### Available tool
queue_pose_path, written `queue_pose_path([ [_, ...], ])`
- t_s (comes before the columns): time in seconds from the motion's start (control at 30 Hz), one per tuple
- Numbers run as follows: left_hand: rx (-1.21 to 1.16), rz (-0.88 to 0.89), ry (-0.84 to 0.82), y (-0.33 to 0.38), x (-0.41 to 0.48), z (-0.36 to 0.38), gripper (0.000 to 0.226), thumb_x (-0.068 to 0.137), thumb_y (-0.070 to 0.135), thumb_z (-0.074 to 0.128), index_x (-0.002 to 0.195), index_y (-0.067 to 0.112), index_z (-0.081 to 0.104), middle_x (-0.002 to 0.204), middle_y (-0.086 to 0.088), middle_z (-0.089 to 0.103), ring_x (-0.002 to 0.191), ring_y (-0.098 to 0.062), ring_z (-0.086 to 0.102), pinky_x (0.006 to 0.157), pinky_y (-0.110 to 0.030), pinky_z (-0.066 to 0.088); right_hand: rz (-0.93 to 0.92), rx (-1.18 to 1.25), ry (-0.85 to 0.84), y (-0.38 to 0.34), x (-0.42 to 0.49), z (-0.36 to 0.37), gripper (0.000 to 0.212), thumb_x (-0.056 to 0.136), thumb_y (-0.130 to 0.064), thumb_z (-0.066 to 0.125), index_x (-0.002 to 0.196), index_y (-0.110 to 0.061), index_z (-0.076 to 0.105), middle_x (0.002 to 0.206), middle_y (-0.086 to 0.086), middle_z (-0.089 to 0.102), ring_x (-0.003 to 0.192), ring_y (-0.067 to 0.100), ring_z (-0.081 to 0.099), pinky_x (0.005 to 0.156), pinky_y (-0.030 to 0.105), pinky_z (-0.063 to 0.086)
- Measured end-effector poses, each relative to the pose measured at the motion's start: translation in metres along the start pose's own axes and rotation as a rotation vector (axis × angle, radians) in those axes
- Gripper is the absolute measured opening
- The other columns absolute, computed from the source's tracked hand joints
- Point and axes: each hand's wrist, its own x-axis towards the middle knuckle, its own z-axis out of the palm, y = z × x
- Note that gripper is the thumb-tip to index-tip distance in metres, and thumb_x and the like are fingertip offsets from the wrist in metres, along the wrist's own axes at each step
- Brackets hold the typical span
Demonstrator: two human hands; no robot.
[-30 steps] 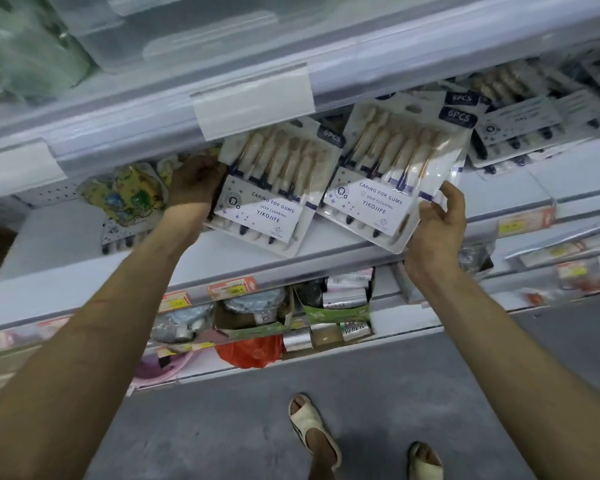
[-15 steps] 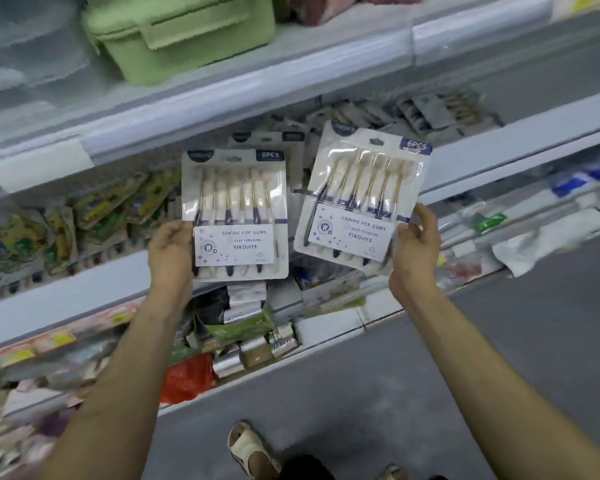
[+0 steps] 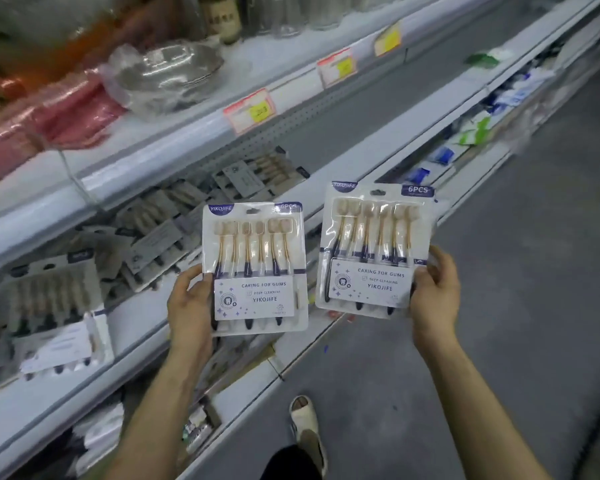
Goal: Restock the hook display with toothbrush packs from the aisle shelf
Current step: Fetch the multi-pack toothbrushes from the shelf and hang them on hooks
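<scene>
Left hand (image 3: 191, 303) pinches the lower left edge of one toothbrush pack (image 3: 257, 258). Right hand (image 3: 433, 289) pinches the lower right edge of a second pack (image 3: 374, 244). Both packs are clear of the aisle shelf (image 3: 132, 317), which lies to the left, and are held side by side, not touching. Long axes are near upright, with the hang slots (image 3: 253, 211) at the top, the end away from each hand. The hook display is not in view, so the nearer hand cannot be judged; likely the slot end leads onto a hook.
</scene>
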Motion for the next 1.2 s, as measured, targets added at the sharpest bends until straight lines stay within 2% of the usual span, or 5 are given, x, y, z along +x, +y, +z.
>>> queue_pose_path([
  [0.17,0.087,-0.004,-0.283,-0.003,0.040,0.152,0.014,0.103,0.021,0.065,0.114,0.026,0.070,0.111,-0.015,0.078,0.093,-0.028,0.074,0.081,-0.045,0.056,0.035,0.030,0.282,-0.013,0.069,-0.065,0.041,0.105,-0.003,0.041,0.130,-0.031,0.059,0.105,-0.010,0.069,0.077,-0.007,0.066,0.049,0.010,0.047],
  [0.6,0.209,0.038,-0.882,-0.018,0.057,0.524,0.021,0.105,0.016,0.061,0.123,0.024,0.068,0.115,-0.009,0.076,0.100,-0.025,0.075,0.086,-0.045,0.059,0.033,0.086,0.889,-0.054,0.226,-0.206,0.042,0.105,-0.005,0.044,0.129,-0.035,0.060,0.119,-0.001,0.072,0.096,0.015,0.070,0.087,0.044,0.058],
  [0.73,0.178,0.025,-0.906,-0.032,0.044,0.640,0.021,0.106,0.010,0.057,0.113,0.027,0.068,0.100,0.003,0.077,0.080,-0.007,0.073,0.070,-0.026,0.060,0.017,0.121,0.930,-0.068,0.302,-0.259,0.039,0.105,-0.009,0.045,0.133,-0.033,0.059,0.109,-0.010,0.071,0.098,0.019,0.071,0.092,0.060,0.059],
  [0.87,0.134,0.008,-0.903,-0.027,0.034,0.761,0.022,0.105,0.010,0.059,0.112,0.028,0.069,0.112,-0.007,0.075,0.092,-0.023,0.070,0.086,-0.044,0.056,-0.024,0.141,0.916,-0.092,0.393,-0.318,0.041,0.098,-0.021,0.047,0.131,-0.041,0.061,0.117,-0.005,0.074,0.104,0.028,0.073,0.083,0.071,0.057],
  [1.2,0.043,0.105,-0.949,0.030,0.012,1.053,0.021,0.105,0.010,0.059,0.122,0.019,0.067,0.096,0.000,0.074,0.077,-0.009,0.069,0.066,-0.022,0.058,-0.131,0.168,0.892,-0.187,0.619,-0.447,0.045,0.102,-0.002,0.046,0.137,-0.026,0.063,0.120,-0.007,0.074,0.112,0.021,0.070,0.100,0.061,0.055],
])
